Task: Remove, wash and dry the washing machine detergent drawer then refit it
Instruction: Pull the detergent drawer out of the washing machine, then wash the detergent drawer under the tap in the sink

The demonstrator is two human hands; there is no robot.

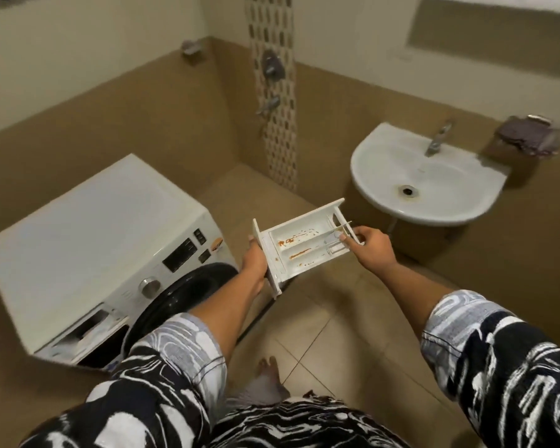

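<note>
The white detergent drawer (pixel 304 244) is out of the washing machine (pixel 88 247) and held in the air above the tiled floor, between the machine and the sink (pixel 434 185). Brown residue streaks its two compartments. My left hand (pixel 256 270) grips the drawer's front panel end. My right hand (pixel 367 244) pinches its far end near the clear insert. The empty drawer slot (pixel 91 324) shows as a dark opening at the machine's front left corner.
The white wall-mounted sink has a tap (pixel 437 140) at its back. A purple cloth (pixel 527 135) hangs on the wall to the sink's right. Shower fittings (pixel 272 69) sit on the mosaic strip. My bare foot (pixel 269 373) stands on beige floor tiles.
</note>
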